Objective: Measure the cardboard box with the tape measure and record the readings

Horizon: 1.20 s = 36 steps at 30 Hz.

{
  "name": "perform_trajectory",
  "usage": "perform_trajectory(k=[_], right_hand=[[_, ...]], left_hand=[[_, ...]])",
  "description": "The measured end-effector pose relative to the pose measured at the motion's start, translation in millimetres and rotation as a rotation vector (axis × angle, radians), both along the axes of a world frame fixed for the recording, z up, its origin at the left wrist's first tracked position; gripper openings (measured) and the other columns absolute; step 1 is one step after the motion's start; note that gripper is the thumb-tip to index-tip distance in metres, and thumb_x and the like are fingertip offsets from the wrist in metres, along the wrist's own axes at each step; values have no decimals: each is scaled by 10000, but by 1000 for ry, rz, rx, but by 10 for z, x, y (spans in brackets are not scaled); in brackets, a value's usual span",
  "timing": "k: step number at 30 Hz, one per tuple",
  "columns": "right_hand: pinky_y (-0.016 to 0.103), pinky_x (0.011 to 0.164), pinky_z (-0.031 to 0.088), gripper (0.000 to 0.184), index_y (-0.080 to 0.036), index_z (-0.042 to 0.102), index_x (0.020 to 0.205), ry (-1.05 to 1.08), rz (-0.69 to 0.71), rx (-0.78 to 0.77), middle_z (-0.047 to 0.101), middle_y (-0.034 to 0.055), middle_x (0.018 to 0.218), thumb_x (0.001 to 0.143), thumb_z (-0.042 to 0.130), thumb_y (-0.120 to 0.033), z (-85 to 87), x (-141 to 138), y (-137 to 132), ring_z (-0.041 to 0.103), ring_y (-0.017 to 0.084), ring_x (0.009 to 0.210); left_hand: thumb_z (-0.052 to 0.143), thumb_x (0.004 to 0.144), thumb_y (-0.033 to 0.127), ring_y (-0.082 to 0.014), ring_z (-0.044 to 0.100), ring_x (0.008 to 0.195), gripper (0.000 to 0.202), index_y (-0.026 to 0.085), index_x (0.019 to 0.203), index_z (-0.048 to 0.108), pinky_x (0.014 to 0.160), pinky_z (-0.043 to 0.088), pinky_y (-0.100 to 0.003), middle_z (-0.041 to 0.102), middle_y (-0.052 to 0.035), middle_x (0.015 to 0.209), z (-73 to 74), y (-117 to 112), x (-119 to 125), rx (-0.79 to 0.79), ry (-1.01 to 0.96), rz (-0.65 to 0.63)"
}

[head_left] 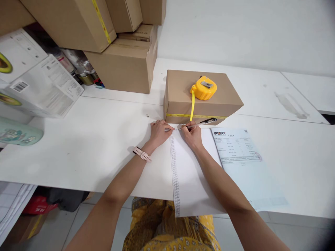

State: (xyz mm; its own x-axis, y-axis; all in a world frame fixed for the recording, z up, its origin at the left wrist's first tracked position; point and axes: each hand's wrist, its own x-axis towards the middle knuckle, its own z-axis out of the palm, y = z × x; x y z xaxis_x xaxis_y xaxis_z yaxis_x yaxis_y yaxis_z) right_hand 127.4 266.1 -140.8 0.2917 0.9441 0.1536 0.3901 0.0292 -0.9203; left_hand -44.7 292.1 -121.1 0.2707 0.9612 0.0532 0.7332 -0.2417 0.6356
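Observation:
A white spiral-bound notebook [195, 188] lies open at a blank page, its coil along the left side and its lower end past the table edge. My right hand [193, 136] grips a pen [202, 122] with a black clip end, its tip near the page's top edge. My left hand [159, 134] is closed at the notebook's top left corner, with a small greyish thing at its fingertips that I cannot make out. Just beyond both hands sits a closed cardboard box [180, 87]. On it rests a yellow tape measure [205, 89], its blade hanging down the front towards my right hand.
A printed sheet [235, 150] lies right of the notebook on the white table [104, 150]. Stacked cardboard boxes [123, 64] stand at the back left. White cartons [47, 83] and a pale green bottle [21, 131] are at the far left.

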Motion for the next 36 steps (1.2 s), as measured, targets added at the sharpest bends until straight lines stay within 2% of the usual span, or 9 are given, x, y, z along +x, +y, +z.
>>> perform_trajectory(k=[20,27,30,32,34,36], right_hand=[[284,578,341,123,-238,472,711,19,4,27,475,-58,582,755,562,-309,-54,6,25,422,128,566],[275,579,347,174,-236,447,693,106,-152,75,453,-54,606,790,574,-304,75,-7,-38,417,123,588],[263,569,370,203,-238,452,722,42,-175,162,474,-50,622,866,556,-338,73,-23,-90,435,123,581],[261,571,395,194,-236,492,775,-53,-167,296,520,-39,648,923,534,-353,55,-46,-137,477,129,582],[265,610,439,143,-231,559,874,-200,-116,475,590,-12,708,966,508,-329,47,-78,-192,549,143,629],[264,662,467,155,-233,624,1012,-400,-2,606,637,13,766,989,474,-268,67,-114,-246,603,153,697]], left_hand=[[716,871,180,-255,598,1066,156,292,886,824,1013,352,-480,697,-32,980,-2,-1,-7,11,-7,2],[706,872,179,-255,597,1058,167,295,880,826,1005,350,-478,700,-35,989,-12,-2,-6,1,-15,4],[709,871,187,-253,598,1054,163,299,875,826,1002,351,-474,702,-31,977,-19,-1,-6,8,-11,3],[710,875,202,-256,600,1058,154,302,877,827,1003,354,-475,704,-32,974,-25,2,-12,10,-8,0],[714,875,221,-264,601,1068,138,299,887,827,1011,353,-480,709,-41,989,-31,7,-22,11,-2,-1],[718,868,231,-272,599,1079,126,291,892,826,1023,350,-483,712,-51,1004,-33,10,-33,8,2,5]])
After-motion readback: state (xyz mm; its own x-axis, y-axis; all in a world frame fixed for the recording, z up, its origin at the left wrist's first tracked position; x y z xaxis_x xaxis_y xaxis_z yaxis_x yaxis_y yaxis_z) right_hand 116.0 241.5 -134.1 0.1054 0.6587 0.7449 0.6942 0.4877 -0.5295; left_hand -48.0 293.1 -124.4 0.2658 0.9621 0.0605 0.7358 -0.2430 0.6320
